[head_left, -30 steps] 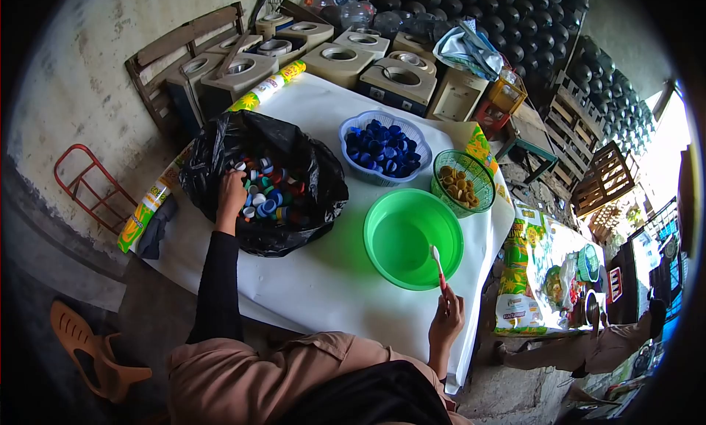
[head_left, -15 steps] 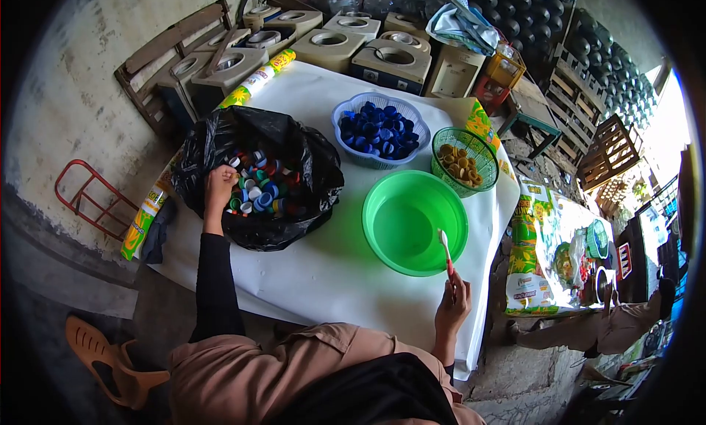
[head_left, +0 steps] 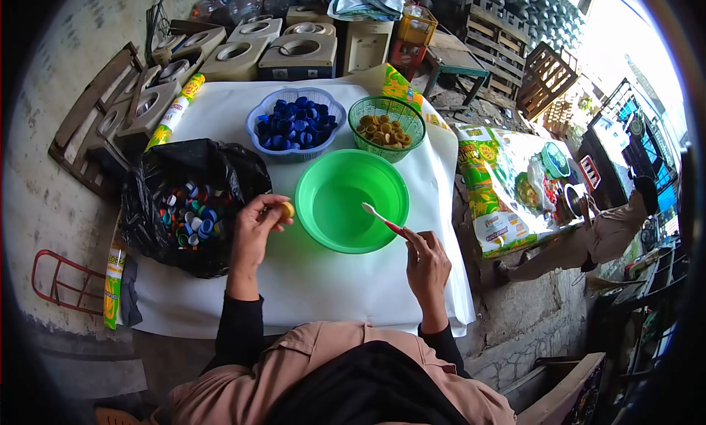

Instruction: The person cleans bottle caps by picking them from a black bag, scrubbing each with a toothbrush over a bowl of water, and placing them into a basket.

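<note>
- Yellow cap (head_left: 287, 209) pinched at the fingertips of the left hand (head_left: 257, 225), just beside the rim of the green basin (head_left: 346, 197) on the white table (head_left: 331, 285).
- Right hand (head_left: 428, 261) closed around a toothbrush (head_left: 382, 219), its head over the basin.
- Black bag (head_left: 147, 197) of mixed caps lies left of the basin; blue basket (head_left: 294, 154) and green basket (head_left: 397, 151) stand behind it.

Left hand (head_left: 257, 222) out of black bag (head_left: 154, 204), now holding yellow cap (head_left: 287, 210) beside green bowl (head_left: 312, 204).
</note>
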### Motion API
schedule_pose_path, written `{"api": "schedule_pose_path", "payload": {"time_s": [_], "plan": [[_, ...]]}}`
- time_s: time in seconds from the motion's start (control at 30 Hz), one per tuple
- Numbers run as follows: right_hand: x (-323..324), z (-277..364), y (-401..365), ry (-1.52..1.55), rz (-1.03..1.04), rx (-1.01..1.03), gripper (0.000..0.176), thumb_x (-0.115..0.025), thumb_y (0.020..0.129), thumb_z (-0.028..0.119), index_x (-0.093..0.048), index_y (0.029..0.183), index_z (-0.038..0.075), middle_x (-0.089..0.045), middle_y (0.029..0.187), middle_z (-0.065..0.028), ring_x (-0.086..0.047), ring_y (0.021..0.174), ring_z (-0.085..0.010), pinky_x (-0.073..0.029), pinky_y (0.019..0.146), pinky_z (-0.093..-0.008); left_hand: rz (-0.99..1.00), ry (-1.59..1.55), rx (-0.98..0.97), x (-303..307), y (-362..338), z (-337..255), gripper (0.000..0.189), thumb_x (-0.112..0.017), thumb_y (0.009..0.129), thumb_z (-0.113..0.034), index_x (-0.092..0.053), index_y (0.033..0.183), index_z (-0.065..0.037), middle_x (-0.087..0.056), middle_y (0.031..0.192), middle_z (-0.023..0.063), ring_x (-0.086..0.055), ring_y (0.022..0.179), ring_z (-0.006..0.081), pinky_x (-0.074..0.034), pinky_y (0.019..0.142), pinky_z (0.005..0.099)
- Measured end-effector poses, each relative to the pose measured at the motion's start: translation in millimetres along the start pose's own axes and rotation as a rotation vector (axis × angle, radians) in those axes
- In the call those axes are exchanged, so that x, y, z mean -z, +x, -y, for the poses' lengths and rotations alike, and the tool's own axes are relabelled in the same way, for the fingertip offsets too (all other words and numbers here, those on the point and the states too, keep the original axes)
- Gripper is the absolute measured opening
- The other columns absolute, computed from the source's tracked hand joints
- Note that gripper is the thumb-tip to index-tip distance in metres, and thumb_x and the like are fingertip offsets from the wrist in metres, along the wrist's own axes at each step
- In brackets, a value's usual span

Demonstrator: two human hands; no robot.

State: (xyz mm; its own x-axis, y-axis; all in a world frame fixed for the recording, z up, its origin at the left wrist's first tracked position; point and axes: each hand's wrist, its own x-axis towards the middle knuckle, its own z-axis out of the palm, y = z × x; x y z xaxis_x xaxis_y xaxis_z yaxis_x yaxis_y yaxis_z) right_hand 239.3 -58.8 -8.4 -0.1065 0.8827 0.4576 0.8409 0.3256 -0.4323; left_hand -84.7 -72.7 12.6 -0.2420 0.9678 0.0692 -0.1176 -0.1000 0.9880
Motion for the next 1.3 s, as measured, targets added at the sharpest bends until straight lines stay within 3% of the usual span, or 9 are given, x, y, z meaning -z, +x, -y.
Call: {"api": "schedule_pose_path", "payload": {"time_s": [0.13,0.27,0.37,0.63,0.7,1.0,1.17,1.2,1.3], "plan": [[-5.2,11.5,26.8,-0.073,0.068,0.073,0.021,-0.066,0.092,0.014,-0.074,0.110,0.020,-0.064,0.091,-0.0021,-0.065,0.082,-0.0226,-0.051,0.063,-0.0380,0.214,-0.252,0.134,-49.3,14.1,16.5,0.019,-0.059,0.101,-0.011,-0.067,0.117,-0.005,-0.068,0.104,0.0029,-0.067,0.090,0.0094,-0.054,0.081,0.0208],[-36.6,15.2,55.9,-0.179,0.060,0.117,0.016,-0.070,0.087,0.013,-0.078,0.099,0.018,-0.063,0.087,-0.0038,-0.065,0.081,-0.0238,-0.050,0.063,-0.0387,0.321,-0.362,0.253,-62.3,33.3,26.0,0.019,-0.061,0.101,-0.018,-0.065,0.116,-0.007,-0.068,0.109,0.0038,-0.064,0.089,0.0080,-0.054,0.081,0.0206],[-38.9,15.0,57.5,-0.172,0.131,0.117,0.017,-0.069,0.086,0.012,-0.080,0.097,0.019,-0.064,0.087,-0.0041,-0.065,0.079,-0.0240,-0.050,0.063,-0.0379,0.312,-0.292,0.211,-67.8,38.1,35.7,0.018,-0.064,0.100,-0.019,-0.068,0.114,-0.009,-0.068,0.100,-0.0012,-0.063,0.089,0.0063,-0.052,0.081,0.0205],[-0.8,28.8,22.2,0.154,0.015,-0.122,0.017,-0.067,0.094,0.022,-0.077,0.107,0.018,-0.063,0.083,-0.0066,-0.064,0.069,-0.0278,-0.047,0.060,-0.0397,0.234,-0.522,0.260,-71.5,53.0,59.7,0.024,-0.058,0.103,-0.015,-0.064,0.123,-0.003,-0.067,0.110,0.0058,-0.066,0.093,0.0124,-0.055,0.087,0.0253],[-3.0,39.0,11.1,0.217,-0.035,-0.082,0.017,-0.067,0.095,0.022,-0.077,0.108,0.018,-0.062,0.083,-0.0056,-0.064,0.068,-0.0269,-0.045,0.058,-0.0395,0.225,-0.525,0.276,-71.2,54.4,68.3,0.025,-0.056,0.104,-0.015,-0.064,0.124,-0.002,-0.067,0.112,0.0069,-0.066,0.095,0.0131,-0.055,0.089,0.0261],[-10.0,39.2,27.5,0.083,0.001,-0.017,0.018,-0.066,0.094,0.019,-0.078,0.107,0.022,-0.063,0.086,-0.0042,-0.064,0.067,-0.0253,-0.046,0.057,-0.0388,0.167,-0.341,0.133,-73.5,49.1,71.1,0.027,-0.054,0.104,-0.010,-0.064,0.128,-0.002,-0.066,0.114,0.0052,-0.063,0.100,0.0108,-0.052,0.091,0.0248],[-34.0,19.2,55.1,-0.145,0.002,0.144,0.019,-0.068,0.090,0.014,-0.080,0.102,0.022,-0.065,0.089,-0.0032,-0.065,0.070,-0.0254,-0.049,0.061,-0.0389,0.141,-0.108,-0.020,-78.7,49.8,70.4,0.028,-0.063,0.099,-0.009,-0.064,0.127,-0.001,-0.066,0.113,0.0056,-0.064,0.103,0.0126,-0.051,0.093,0.0249],[-36.2,16.0,55.8,-0.159,0.112,0.145,0.018,-0.068,0.088,0.012,-0.080,0.099,0.020,-0.065,0.088,-0.0032,-0.066,0.072,-0.0254,-0.050,0.063,-0.0388,0.121,-0.059,-0.059,-79.6,47.0,68.6,0.029,-0.065,0.098,-0.008,-0.064,0.126,-0.001,-0.066,0.113,0.0059,-0.064,0.104,0.0133,-0.052,0.093,0.0253],[-23.5,18.2,55.1,-0.009,0.048,0.081,0.017,-0.068,0.089,0.013,-0.080,0.100,0.020,-0.063,0.086,-0.0036,-0.067,0.075,-0.0247,-0.051,0.064,-0.0388,0.079,0.099,-0.124,-78.4,43.8,54.5,0.026,-0.065,0.096,-0.003,-0.064,0.122,0.001,-0.066,0.114,0.0071,-0.064,0.106,0.0126,-0.051,0.094,0.0264]]}}
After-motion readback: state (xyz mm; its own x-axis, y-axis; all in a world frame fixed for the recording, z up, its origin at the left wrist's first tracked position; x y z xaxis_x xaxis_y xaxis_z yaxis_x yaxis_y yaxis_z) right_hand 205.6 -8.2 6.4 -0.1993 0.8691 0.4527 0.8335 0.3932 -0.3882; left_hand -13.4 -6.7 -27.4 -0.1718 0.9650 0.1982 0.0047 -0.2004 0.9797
